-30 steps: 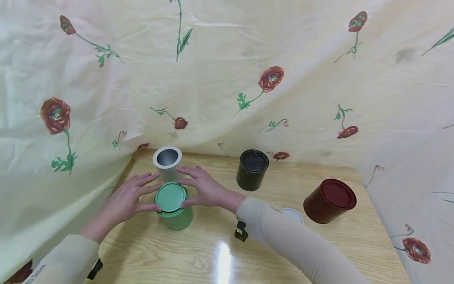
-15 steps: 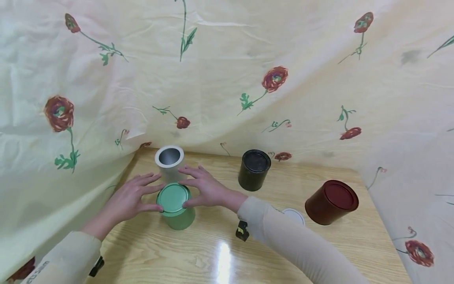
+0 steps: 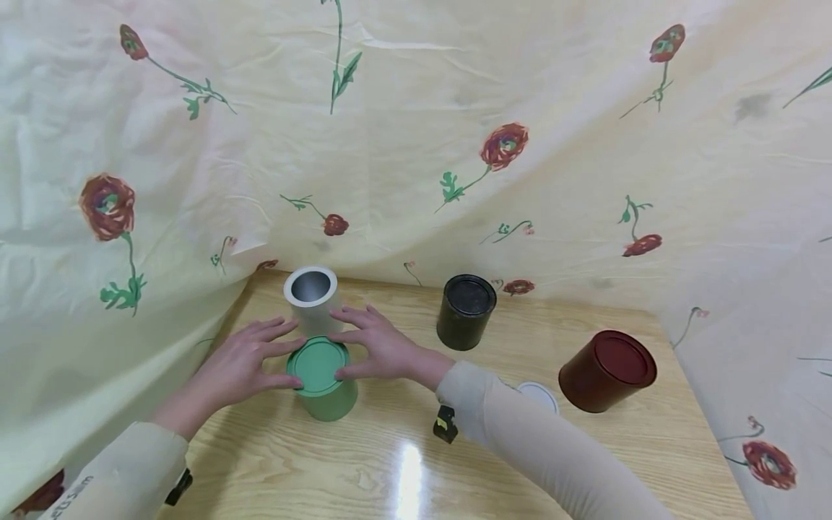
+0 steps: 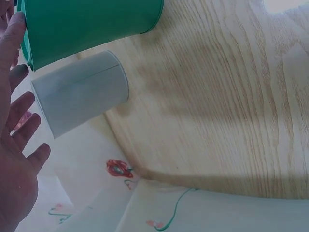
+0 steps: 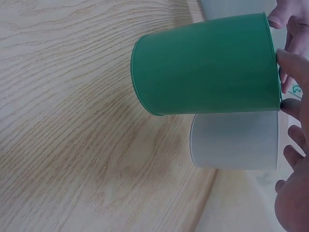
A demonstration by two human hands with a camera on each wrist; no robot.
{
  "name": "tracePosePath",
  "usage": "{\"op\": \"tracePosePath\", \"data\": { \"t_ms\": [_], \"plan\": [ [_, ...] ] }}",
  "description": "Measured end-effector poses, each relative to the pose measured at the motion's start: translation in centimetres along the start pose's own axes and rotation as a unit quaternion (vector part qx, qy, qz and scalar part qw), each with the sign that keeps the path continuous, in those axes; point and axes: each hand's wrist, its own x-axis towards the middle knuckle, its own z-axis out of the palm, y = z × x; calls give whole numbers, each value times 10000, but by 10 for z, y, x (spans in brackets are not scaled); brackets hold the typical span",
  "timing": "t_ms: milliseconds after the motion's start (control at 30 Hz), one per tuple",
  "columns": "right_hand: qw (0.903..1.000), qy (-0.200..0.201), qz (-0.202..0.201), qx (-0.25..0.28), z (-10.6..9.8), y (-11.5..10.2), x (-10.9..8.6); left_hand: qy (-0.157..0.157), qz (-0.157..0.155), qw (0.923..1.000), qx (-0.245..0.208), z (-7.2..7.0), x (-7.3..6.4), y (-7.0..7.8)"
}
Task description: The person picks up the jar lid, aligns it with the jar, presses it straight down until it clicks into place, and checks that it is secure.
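A green can [image 3: 330, 404] with its green lid [image 3: 318, 365] stands upright at the left of the table. My left hand [image 3: 243, 361] touches the lid's left rim with thumb and index finger, the other fingers spread. On the opposite side, my right hand [image 3: 380, 347] has its thumb on the lid's right edge and its index finger at the far edge. Both hands' fingers look fairly straight. In the right wrist view the green can [image 5: 207, 67] has fingertips along its lid end. Right behind it stands a lidless white can [image 3: 312, 310], also seen as a white can [image 4: 82, 89] in the left wrist view.
Toward the back middle stands a black lidded can [image 3: 466, 314]. A dark red lidded can [image 3: 604, 372] is at the right. A white lid [image 3: 539, 396] lies partly behind my right sleeve. Flowered cloth [image 3: 403, 144] hangs behind the wooden table [image 3: 364, 469] and at its sides.
My left thumb and index finger have shifted slightly inward over the green lid's rim. The lid seems to sit a little flatter. The head view has shifted slightly.
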Motion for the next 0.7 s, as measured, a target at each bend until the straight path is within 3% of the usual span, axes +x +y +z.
{"op": "tracePosePath", "data": {
  "t_ms": [367,700],
  "plan": [
    [9993,123,-206,-289,4,-4,-4,-181,-214,9996,-97,5,1,4],
    [9995,-44,190,-237,5,-8,-2,-386,-378,9982,-266,5,4,5]
  ]
}}
